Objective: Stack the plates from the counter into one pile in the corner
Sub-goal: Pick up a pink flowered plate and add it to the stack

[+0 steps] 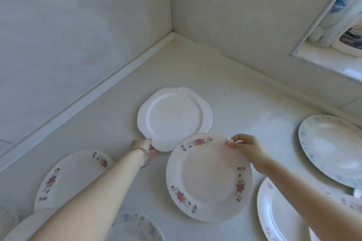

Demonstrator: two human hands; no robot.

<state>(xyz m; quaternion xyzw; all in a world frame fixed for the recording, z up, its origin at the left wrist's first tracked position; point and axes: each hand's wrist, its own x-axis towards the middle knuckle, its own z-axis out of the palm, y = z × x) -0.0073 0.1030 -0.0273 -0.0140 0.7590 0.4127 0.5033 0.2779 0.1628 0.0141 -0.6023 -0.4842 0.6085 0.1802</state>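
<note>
1. The task is near its start, I judge: no pile in the corner [173, 33] yet, and the desk [225, 87] there is bare.
2. The plain white plate [173, 118] lies flat on the desk, closest to the corner but some way short of it. The left hand [146, 147] has it by the near rim, fingers [151, 150] pinching the edge w/ thumb on top.
3. The right hand [247, 149] holds the rose plate [208, 177] by its far right rim, fingers [238, 138] pinching it. This plate is tilted, its far edge overlapping the white one; I cannot tell if they touch.
4. Not yet gathered: a 2nd rose plate [72, 178] at left, a blue-flecked plate [333, 148] at right, a pink-flowered plate [278, 215] at bottom right, a blue-rimmed plate [135, 227] at bottom, all separate on the desk. Maybe more at the frame edges, too cut off to count.
5. So approx. all stacking is left: base plate to the corner, then the others on top.
</note>
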